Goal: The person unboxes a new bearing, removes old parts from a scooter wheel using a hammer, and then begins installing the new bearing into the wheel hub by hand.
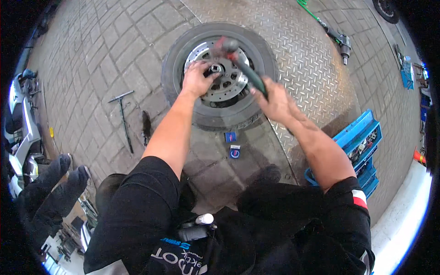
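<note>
A motorcycle wheel [253, 116] lies flat on the ground before me, its drilled brake disc [213, 95] facing up. My left hand [197, 81] rests over the disc, thumb and fingers closed around a round metal socket [216, 68] that stands at the hub. In my right hand [276, 101] is a hammer [251, 76], gripped by its dark green handle. Its head, red and grey and smeared by motion, is above the disc, just beyond the socket and apart from it. What sits beneath the socket is hidden.
Two small blue boxes [234, 152] lie below the tyre. Left are a T-handle wrench [122, 118] and a dark object [146, 124]. Right stand a blue toolbox [362, 137] and an impact wrench [341, 42] with green hose. A person's legs [55, 188] show lower left.
</note>
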The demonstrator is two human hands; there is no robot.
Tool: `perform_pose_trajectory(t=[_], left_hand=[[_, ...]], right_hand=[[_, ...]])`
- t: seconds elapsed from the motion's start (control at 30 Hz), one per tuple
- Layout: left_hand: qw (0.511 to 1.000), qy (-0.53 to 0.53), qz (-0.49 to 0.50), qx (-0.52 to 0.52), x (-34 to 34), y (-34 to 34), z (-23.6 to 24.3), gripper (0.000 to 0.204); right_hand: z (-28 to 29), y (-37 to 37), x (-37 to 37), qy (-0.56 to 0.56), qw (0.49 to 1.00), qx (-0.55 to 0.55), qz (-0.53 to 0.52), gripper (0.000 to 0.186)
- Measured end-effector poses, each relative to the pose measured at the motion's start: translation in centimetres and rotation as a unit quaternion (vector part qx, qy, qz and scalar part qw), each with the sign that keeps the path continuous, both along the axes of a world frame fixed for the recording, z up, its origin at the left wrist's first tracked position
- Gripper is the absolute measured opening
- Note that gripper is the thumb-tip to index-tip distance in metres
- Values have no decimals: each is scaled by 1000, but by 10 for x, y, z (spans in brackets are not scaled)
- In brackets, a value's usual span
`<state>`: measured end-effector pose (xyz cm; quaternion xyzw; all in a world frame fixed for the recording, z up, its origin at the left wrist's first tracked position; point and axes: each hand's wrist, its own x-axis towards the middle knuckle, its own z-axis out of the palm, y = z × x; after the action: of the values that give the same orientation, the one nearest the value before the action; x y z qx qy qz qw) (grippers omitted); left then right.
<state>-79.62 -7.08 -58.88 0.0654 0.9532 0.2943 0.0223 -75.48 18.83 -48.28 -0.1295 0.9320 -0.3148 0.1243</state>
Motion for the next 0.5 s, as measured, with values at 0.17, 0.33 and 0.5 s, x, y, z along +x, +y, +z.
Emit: perform_pose_trajectory(t=[0.17,0.33,0.5], left_hand=[[1000,-6,18,-16,4,-1,-9,47],[1000,22,-9,0,3,2,-9,45],[998,61,2,-12,7,-2,-4,41]], right_hand=[[32,-9,-11,6,1000,-6,3,45],[21,3,-15,2,999,-1,38,44],[47,-1,-5,26,994,-94,41,43]])
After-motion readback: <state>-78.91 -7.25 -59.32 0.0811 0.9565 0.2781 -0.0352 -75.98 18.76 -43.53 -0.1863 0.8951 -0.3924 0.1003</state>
